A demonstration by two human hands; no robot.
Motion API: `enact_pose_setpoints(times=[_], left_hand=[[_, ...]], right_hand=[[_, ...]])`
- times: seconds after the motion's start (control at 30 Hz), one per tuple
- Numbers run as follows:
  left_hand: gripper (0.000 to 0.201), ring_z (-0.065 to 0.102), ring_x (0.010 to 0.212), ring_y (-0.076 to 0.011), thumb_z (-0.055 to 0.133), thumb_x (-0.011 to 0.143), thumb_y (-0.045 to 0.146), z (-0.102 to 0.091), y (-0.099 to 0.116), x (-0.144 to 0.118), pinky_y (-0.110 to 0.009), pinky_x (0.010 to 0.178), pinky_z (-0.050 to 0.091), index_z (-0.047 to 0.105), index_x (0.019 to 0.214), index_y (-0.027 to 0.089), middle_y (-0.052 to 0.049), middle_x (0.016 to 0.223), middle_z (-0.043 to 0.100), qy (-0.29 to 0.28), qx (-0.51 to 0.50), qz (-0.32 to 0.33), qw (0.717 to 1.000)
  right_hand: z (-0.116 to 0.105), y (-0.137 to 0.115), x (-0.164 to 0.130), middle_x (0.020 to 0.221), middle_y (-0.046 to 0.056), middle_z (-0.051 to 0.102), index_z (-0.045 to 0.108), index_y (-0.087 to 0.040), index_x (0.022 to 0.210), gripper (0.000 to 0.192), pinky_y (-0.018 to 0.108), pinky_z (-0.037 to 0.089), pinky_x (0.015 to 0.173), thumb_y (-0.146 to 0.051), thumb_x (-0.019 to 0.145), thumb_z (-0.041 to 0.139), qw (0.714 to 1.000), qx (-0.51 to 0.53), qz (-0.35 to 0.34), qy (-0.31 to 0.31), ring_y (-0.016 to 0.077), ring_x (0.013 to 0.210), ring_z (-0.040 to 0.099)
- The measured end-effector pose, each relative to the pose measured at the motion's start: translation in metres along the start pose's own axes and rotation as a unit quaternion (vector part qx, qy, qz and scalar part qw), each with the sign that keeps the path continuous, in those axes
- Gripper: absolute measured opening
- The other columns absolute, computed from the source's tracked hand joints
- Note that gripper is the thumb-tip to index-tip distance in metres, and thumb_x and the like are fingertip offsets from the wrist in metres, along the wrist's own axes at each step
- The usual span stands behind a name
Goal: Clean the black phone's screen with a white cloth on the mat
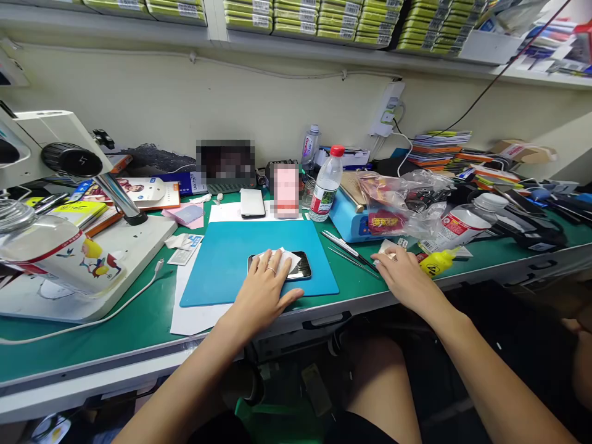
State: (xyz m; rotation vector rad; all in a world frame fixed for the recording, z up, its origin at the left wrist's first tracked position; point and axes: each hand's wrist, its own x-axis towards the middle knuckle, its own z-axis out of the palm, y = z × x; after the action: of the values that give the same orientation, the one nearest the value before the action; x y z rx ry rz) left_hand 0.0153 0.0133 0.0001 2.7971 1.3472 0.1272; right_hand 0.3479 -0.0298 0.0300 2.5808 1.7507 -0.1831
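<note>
A dark-screened smartphone [303, 265] lies flat on a blue work mat [217, 271]. My left hand [263, 287] rests over its left part, fingers stretched out, with a small white wipe [292, 258] on the screen beneath and beside the fingertips. To the right of the mat, my right hand [404, 274] is low over the green bench, its fingers bent and close together at a crumpled white tissue [388, 246]. Tweezers [354, 262] and a pen-like tool [345, 245] lie just left of it. A yellow squeeze bottle [437, 263] is beside its wrist.
A microscope stand [134, 213] and a large jar [60, 250] occupy the left side. Behind the mat are a white phone [252, 203] and a red-capped water bottle [327, 185]. A blue device [346, 216], plastic bags and a tipped bottle [465, 222] crowd the right.
</note>
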Motion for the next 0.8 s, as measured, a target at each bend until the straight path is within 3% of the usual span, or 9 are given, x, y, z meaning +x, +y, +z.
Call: enact_pose_setpoints(times=[0.1,0.17,0.23,0.3,0.37,0.43,0.57,0.7,0.8], left_hand=[[0.080,0.018,0.152,-0.0360,0.020,0.102,0.069,0.000,0.003,0.001,-0.057,0.122,0.022,0.033,0.160,0.015,-0.011,0.165,0.018,0.004,0.002,0.012,1.000],[0.080,0.018,0.152,-0.0360,0.018,0.102,0.068,0.001,0.001,-0.001,-0.059,0.122,0.021,0.035,0.159,0.014,-0.012,0.164,0.020,0.017,0.005,0.013,1.000],[0.082,0.018,0.152,-0.0379,0.019,0.102,0.069,0.003,-0.002,-0.002,-0.059,0.122,0.022,0.035,0.158,0.011,-0.017,0.163,0.020,0.038,0.005,0.000,0.999],[0.085,0.016,0.152,-0.0397,0.023,0.101,0.069,0.002,-0.004,-0.002,-0.058,0.121,0.024,0.033,0.158,0.007,-0.023,0.162,0.016,0.069,-0.003,-0.012,0.998],[0.085,0.016,0.152,-0.0400,0.026,0.102,0.067,-0.003,-0.001,0.000,-0.057,0.120,0.026,0.035,0.156,0.003,-0.026,0.162,0.015,0.118,-0.021,-0.006,0.993],[0.078,0.023,0.151,-0.0378,0.030,0.103,0.063,-0.012,0.012,0.002,-0.056,0.120,0.029,0.040,0.152,0.003,-0.024,0.161,0.023,0.171,-0.063,0.025,0.983],[0.056,0.056,0.128,-0.0245,0.041,0.104,0.052,-0.029,0.066,0.006,-0.038,0.105,0.050,0.049,0.142,0.011,-0.012,0.139,0.057,0.197,-0.250,0.115,0.941],[0.046,0.067,0.098,-0.0215,0.051,0.097,0.037,-0.019,0.125,0.002,-0.032,0.076,0.056,0.047,0.137,0.015,-0.008,0.121,0.065,0.147,-0.295,0.218,0.918],[0.035,0.065,0.076,-0.0186,0.049,0.088,0.029,0.008,0.151,-0.012,-0.031,0.055,0.044,0.053,0.121,0.019,-0.001,0.095,0.064,0.087,-0.275,0.210,0.934]], right_hand=[[-0.004,-0.004,-0.004,0.142,-0.002,0.030,0.051,-0.032,0.131,0.062,0.034,0.030,0.127,-0.065,0.083,0.031,0.999,0.013,0.009,0.029,-0.0022,0.122,0.028],[-0.009,-0.006,-0.012,0.140,-0.003,0.035,0.049,-0.029,0.132,0.060,0.022,0.033,0.123,-0.061,0.082,0.038,0.997,0.035,0.019,0.072,-0.0032,0.125,0.032],[-0.014,-0.006,-0.022,0.135,-0.005,0.041,0.049,-0.028,0.131,0.054,0.003,0.033,0.107,-0.053,0.084,0.039,0.987,0.074,0.036,0.135,-0.0098,0.119,0.036],[-0.018,-0.004,-0.035,0.128,-0.006,0.047,0.051,-0.026,0.129,0.054,-0.004,0.025,0.085,-0.054,0.084,0.039,0.968,0.136,0.068,0.198,-0.0179,0.100,0.038],[-0.018,0.000,-0.049,0.121,-0.002,0.051,0.051,-0.019,0.126,0.072,-0.007,0.025,0.074,-0.071,0.076,0.042,0.935,0.233,0.100,0.249,-0.0212,0.086,0.039],[-0.015,0.001,-0.064,0.121,0.003,0.051,0.048,-0.012,0.126,0.097,-0.010,0.037,0.074,-0.086,0.062,0.046,0.882,0.361,0.119,0.278,-0.0200,0.085,0.047],[0.006,-0.004,-0.106,0.124,0.009,0.050,0.035,-0.005,0.121,0.107,-0.001,0.054,0.085,-0.077,0.048,0.065,0.774,0.570,0.130,0.245,-0.0107,0.092,0.058],[0.038,-0.007,-0.165,0.112,0.008,0.054,0.036,0.000,0.105,0.099,-0.006,0.051,0.078,-0.077,0.050,0.064,0.828,0.516,0.146,0.168,-0.0092,0.086,0.059],[0.065,0.006,-0.204,0.117,0.008,0.053,0.035,0.001,0.096,0.099,-0.008,0.050,0.078,-0.077,0.044,0.067,0.847,0.489,0.177,0.113,-0.0082,0.091,0.060]])
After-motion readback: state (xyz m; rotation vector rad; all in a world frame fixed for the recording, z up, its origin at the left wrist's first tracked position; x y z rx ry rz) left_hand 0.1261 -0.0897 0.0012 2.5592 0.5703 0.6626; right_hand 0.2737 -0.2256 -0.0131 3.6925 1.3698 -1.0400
